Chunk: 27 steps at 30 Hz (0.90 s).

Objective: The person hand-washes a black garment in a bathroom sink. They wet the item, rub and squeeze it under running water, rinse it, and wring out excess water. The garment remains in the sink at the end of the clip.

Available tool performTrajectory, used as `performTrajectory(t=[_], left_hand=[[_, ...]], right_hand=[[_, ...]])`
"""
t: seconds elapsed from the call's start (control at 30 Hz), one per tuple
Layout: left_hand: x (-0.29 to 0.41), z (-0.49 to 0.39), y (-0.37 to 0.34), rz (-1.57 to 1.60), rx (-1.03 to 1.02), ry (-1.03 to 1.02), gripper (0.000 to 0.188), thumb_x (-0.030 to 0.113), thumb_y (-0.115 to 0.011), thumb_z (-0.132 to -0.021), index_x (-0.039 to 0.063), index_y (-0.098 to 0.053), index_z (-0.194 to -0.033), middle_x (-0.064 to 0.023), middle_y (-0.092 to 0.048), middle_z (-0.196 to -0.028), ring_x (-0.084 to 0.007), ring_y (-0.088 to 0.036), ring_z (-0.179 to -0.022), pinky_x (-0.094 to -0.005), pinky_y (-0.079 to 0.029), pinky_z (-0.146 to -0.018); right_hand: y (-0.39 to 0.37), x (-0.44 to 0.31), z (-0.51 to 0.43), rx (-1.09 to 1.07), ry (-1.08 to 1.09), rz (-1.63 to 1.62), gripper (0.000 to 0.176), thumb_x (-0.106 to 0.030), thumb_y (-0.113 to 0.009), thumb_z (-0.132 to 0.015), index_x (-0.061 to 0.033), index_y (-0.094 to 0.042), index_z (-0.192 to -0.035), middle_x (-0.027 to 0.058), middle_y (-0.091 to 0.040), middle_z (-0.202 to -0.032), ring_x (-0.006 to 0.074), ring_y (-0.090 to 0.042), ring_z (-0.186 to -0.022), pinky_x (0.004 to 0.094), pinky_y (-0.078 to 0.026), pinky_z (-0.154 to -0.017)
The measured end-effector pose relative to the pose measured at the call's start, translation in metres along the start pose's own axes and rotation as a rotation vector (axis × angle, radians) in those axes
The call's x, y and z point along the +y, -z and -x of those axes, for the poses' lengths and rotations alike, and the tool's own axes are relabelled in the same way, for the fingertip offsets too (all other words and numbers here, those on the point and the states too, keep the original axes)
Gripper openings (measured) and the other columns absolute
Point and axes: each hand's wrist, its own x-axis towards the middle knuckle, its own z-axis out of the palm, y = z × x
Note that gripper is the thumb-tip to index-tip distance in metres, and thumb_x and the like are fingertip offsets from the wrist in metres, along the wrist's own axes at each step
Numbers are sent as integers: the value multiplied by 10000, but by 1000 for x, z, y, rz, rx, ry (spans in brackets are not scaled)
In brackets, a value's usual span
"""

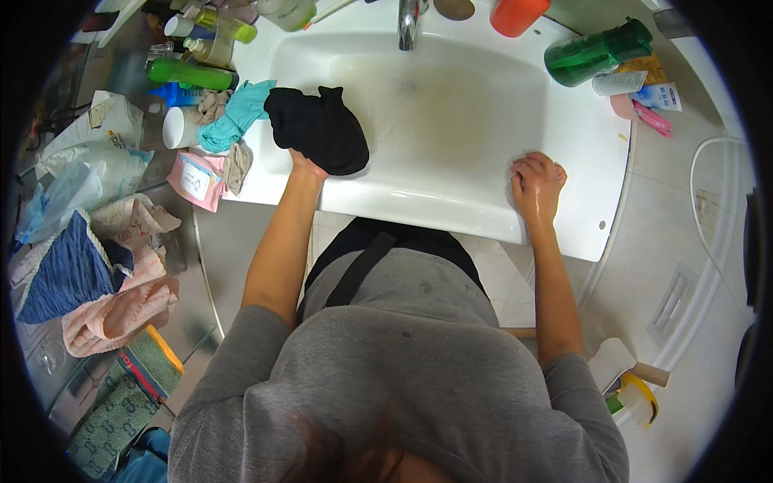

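A bundled black cloth (320, 130) rests on my left hand (308, 165), over the left side of a white washbasin (447, 208); the cloth hides most of the fingers. My right hand (537, 184) looks wet and lies at the basin's right rim, fingers curled, no object visible in it. Cloudy water (447, 108) covers the basin's bottom beneath a chrome faucet (408, 27). Against the black cloth's left side lies a turquoise cloth (232, 121), with a small beige cloth (238, 167) below it on the counter.
Bottles, including a green one (192, 73), crowd the left counter near a pink wipes pack (196, 180). A red container (518, 15) and a dark green bottle (595, 53) stand at the back right. Towels (121, 302) hang at left.
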Motion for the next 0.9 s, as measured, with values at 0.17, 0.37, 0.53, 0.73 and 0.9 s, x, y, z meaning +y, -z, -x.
performTrajectory(t=[0.17,0.37,0.53,0.73,0.9], left_hand=[[-2,0,-12,-45,134,-10,433,513,-480,-1038,135,-653,-1159,-73,-681,-1169,-274,-636,-1108,-448,-511,-1003],[-1,-2,-11,-39,111,-6,432,526,-489,-1032,147,-655,-1153,-68,-682,-1175,-264,-640,-1102,-441,-512,-1004],[-1,-1,-11,-38,113,3,414,516,-483,-1039,155,-657,-1139,-61,-681,-1175,-256,-632,-1116,-441,-500,-1021],[-2,-2,-13,-15,62,-19,373,481,-475,-1049,160,-654,-1115,-51,-678,-1144,-255,-631,-1103,-434,-500,-1015],[-1,1,-12,-18,78,-30,377,479,-481,-1046,154,-652,-1131,-57,-677,-1150,-256,-631,-1104,-433,-500,-1015]], right_hand=[[-1,2,1,0,1,4,61,-79,-675,-789,-108,-710,-830,1,-728,-990,196,-604,-1162,462,-343,-1006],[0,-1,2,33,0,-20,66,-64,-682,-788,-112,-702,-829,-1,-730,-990,200,-610,-1157,460,-343,-1014],[-1,-4,3,31,-19,-6,55,-72,-687,-786,-114,-708,-815,-7,-731,-978,191,-611,-1148,454,-339,-1013],[-2,-4,3,29,-12,8,46,-83,-693,-790,-120,-716,-804,-15,-732,-970,184,-607,-1144,446,-334,-999],[-2,-5,3,2,-13,20,69,-71,-706,-790,-125,-722,-829,-19,-733,-989,191,-599,-1152,438,-330,-1003]])
